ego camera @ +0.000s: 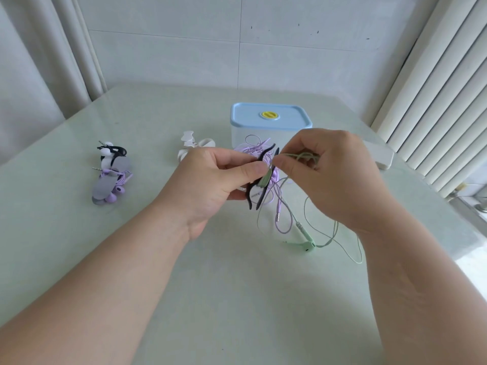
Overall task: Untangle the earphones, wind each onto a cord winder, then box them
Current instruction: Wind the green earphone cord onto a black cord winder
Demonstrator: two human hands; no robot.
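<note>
My left hand grips a black cord winder above the table's middle, thumb pressing green cord against it. My right hand pinches the green earphone cord just right of the winder. The cord hangs in loops down to a green earbud lying on the table. A purple earphone lies tangled behind the winder, its plug hanging down. A white box with a blue lid stands shut behind my hands.
At the left lie two wound earphones, a white one on a black winder and a purple one on a grey winder. White winders lie beside the box. A white block sits at the right. Curtains hang on both sides.
</note>
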